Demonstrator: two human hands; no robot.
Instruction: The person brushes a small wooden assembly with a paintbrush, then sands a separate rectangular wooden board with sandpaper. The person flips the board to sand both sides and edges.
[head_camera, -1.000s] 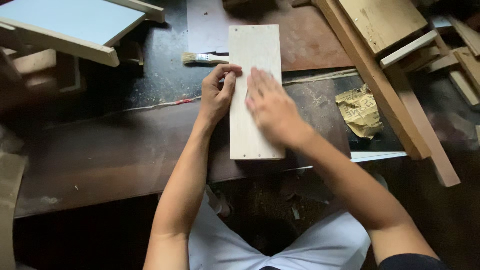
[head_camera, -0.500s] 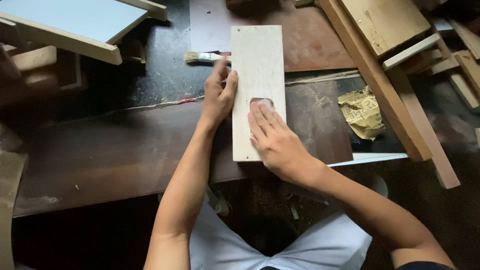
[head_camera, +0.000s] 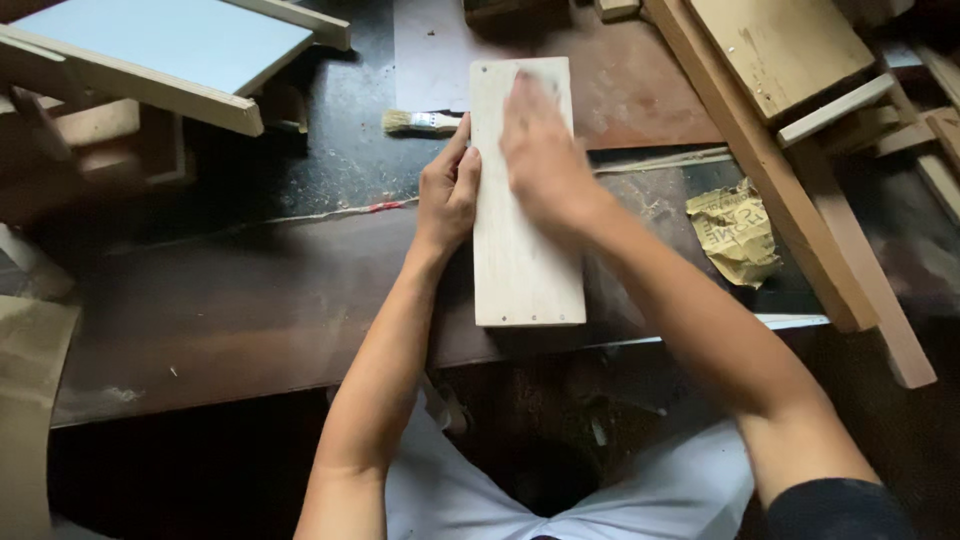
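Your right hand (head_camera: 545, 150) has slid up the pale wooden board (head_camera: 522, 250) from its middle toward the far end since the earlier frame, and it's blurred; fingers lie flat and together, pressed on the board's face, gripping nothing you can make out. Your left hand (head_camera: 447, 192) rests along the board's left edge, fingers together, steadying it; the board lies flat and lengthwise on the dark workbench (head_camera: 250, 300). Small paintbrush (head_camera: 420, 122) lies just beyond your left hand, touching the board's left edge; crumpled yellow sandpaper (head_camera: 735, 230) sits well right.
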